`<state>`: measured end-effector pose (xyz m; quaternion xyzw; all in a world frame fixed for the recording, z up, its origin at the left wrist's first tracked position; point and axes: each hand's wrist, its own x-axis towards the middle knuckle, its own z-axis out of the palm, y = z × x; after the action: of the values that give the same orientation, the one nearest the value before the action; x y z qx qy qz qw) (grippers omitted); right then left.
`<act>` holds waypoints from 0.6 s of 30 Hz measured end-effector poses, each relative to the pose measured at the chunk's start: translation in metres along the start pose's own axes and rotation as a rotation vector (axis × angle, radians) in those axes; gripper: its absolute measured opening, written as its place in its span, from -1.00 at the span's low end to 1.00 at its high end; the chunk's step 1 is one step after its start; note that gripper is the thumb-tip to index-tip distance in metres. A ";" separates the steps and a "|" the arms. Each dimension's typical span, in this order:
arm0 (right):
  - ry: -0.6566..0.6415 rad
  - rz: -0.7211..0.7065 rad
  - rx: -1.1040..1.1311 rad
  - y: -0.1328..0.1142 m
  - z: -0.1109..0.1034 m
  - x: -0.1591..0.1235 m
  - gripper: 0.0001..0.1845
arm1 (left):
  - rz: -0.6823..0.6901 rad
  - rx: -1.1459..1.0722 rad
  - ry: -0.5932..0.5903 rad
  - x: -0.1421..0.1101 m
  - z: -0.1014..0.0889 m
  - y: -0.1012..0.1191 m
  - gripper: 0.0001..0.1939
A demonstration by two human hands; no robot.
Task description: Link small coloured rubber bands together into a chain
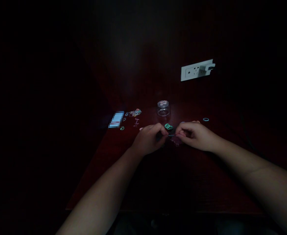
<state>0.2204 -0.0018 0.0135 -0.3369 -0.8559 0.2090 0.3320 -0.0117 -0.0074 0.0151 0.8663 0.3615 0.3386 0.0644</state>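
Between my two hands a thin green hair tie [171, 135] is pulled out, one end at each set of fingertips. My left hand [150, 138] is closed in a pinch on its left end. On its right end, my right hand [194, 135] pinches thumb against forefinger. Just beyond the fingertips lies a small heap of green hair ties [168, 126]. A purple cluster of what look like small bands [176, 140] lies under the right fingertips, partly hidden. Behind the hands stands a clear jar [163, 110] with a lid.
A lit phone [116, 119] lies at the table's left edge. Beside it is a pile of mixed coloured hair ties [135, 113]. A blue hair tie [206, 119] lies right of the jar. On the wall is a socket [196, 70] with a plug. The surroundings of the dark red table [173, 182] are very dark.
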 end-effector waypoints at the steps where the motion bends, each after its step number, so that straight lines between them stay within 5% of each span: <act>1: 0.000 -0.001 0.003 0.000 0.000 0.000 -0.88 | 0.001 0.001 -0.002 0.000 0.000 0.000 -0.91; 18: -0.051 0.005 0.030 -0.001 -0.001 0.001 -0.86 | 0.005 -0.024 -0.031 0.002 0.001 0.005 -0.90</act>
<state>0.2200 -0.0019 0.0152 -0.3284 -0.8601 0.2311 0.3145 -0.0073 -0.0097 0.0169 0.8715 0.3542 0.3298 0.0797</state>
